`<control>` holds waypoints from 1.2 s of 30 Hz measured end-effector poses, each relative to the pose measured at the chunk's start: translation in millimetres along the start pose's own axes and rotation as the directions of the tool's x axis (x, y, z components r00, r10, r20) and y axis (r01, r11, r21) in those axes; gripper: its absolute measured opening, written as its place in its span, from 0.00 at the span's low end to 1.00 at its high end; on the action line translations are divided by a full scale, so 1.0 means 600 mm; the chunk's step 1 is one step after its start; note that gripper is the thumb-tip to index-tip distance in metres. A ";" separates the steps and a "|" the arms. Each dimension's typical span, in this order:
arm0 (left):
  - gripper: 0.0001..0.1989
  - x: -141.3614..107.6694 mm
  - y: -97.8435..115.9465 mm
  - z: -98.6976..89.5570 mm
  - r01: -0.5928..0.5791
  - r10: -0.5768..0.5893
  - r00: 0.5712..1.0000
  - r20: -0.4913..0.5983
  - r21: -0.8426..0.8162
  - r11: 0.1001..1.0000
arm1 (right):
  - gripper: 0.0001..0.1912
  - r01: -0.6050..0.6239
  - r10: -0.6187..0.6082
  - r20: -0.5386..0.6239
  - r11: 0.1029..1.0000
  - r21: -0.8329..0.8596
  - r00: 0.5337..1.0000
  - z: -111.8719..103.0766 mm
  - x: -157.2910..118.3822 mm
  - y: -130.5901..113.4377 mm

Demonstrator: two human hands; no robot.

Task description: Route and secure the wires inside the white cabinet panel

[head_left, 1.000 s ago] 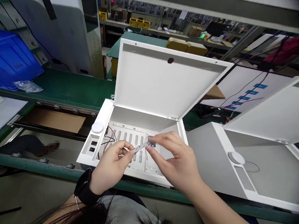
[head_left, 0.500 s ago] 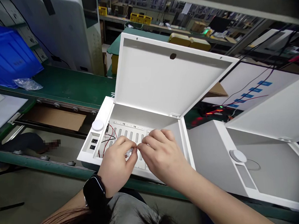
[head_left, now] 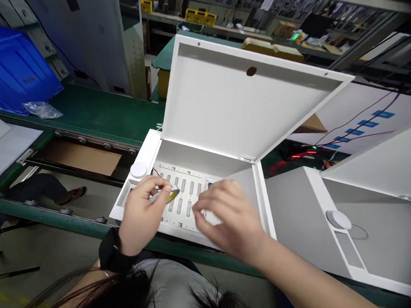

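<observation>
Left hand (head_left: pixel 141 214) is pinching a thin yellow-tipped strip (head_left: pixel 166 196) above the slotted panel (head_left: pixel 184 204) inside an open white box (head_left: pixel 262 201); right hand (head_left: pixel 226 217) is hovering open. Strip is looking light and flimsy, best taken by its end.

Left hand (head_left: pixel 140 217) pinching a thin strip with a yellow end (head_left: pixel 168 195) above the slotted panel (head_left: pixel 183 197) of an open white metal cabinet (head_left: pixel 247 95). Right hand (head_left: pixel 228 220), blurred and empty, lies just beside it, over the panel's right part. Lid raised, upright.
</observation>
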State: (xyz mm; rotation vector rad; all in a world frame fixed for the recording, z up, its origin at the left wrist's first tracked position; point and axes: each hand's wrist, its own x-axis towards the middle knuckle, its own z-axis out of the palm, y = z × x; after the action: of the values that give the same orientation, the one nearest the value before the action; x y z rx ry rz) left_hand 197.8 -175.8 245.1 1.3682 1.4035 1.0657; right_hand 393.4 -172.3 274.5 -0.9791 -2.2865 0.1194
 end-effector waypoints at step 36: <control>0.17 -0.059 -0.022 -0.112 0.246 -0.427 0.883 -0.193 -0.585 0.773 | 0.04 -0.948 0.799 0.520 0.311 0.072 0.301 0.423 -0.166 0.284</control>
State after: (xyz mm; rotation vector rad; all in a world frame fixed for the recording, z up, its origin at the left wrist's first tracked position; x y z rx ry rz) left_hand 129.6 -211.9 249.9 0.5090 1.3538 1.3400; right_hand 400.4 -76.7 -32.5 -2.0652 -1.5477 1.3141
